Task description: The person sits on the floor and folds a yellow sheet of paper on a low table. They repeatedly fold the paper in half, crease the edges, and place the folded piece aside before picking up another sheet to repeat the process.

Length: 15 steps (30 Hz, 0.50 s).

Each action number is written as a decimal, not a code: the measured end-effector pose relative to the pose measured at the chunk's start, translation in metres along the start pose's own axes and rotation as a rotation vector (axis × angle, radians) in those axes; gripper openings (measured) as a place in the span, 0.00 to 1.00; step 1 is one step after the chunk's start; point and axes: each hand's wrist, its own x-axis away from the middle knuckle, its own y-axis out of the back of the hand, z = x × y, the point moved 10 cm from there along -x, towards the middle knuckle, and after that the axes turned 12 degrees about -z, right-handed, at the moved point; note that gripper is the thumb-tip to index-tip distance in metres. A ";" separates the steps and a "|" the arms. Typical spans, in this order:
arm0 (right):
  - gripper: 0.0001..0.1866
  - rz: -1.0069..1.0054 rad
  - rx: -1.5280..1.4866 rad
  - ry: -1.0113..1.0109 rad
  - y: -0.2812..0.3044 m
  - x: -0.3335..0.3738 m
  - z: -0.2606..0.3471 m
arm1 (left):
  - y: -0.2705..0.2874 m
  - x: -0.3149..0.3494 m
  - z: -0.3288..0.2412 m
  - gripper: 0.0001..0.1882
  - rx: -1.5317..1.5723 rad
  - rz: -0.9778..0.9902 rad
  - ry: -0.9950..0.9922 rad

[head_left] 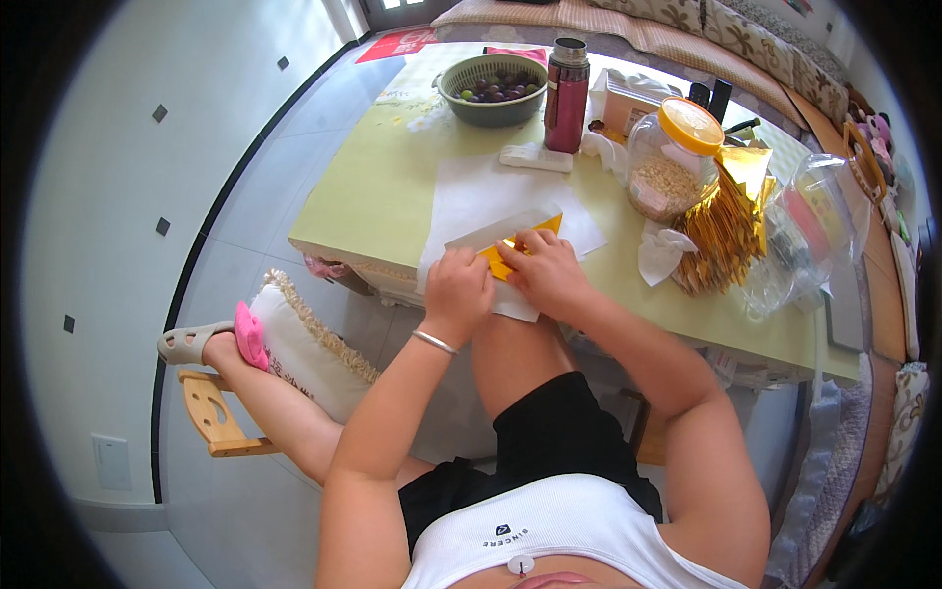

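Note:
A sheet of gold foil paper (549, 225), pale on its other side, is partly folded at the table's near edge. My left hand (458, 287) has its fingers curled at the left part of the sheet. On the right part, my right hand (546, 272) grips with bent fingers and thumb. My fingers cover much of the fold. White paper (471, 191) lies beneath on the table. To the right, a thick fan of folded gold foil pieces (721, 236) leans beside a crumpled white tissue (666, 254).
On the greenish table (353, 196) stand a colander of grapes (496, 90), a dark red thermos (566, 98), and a jar with an orange lid (690, 126). A clear plastic bag (819, 221) sits right. A cushion (304, 344) and wooden stool (218, 417) are lower left.

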 end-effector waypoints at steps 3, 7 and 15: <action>0.34 0.091 -0.156 -0.158 0.009 -0.011 -0.026 | -0.014 -0.016 0.007 0.11 -0.043 0.150 0.099; 0.43 0.059 -0.183 -0.163 0.018 -0.027 -0.049 | -0.013 -0.034 0.003 0.17 -0.043 0.095 0.101; 0.35 -0.027 0.105 0.297 0.015 -0.047 -0.025 | -0.033 -0.036 -0.008 0.12 -0.133 0.139 -0.037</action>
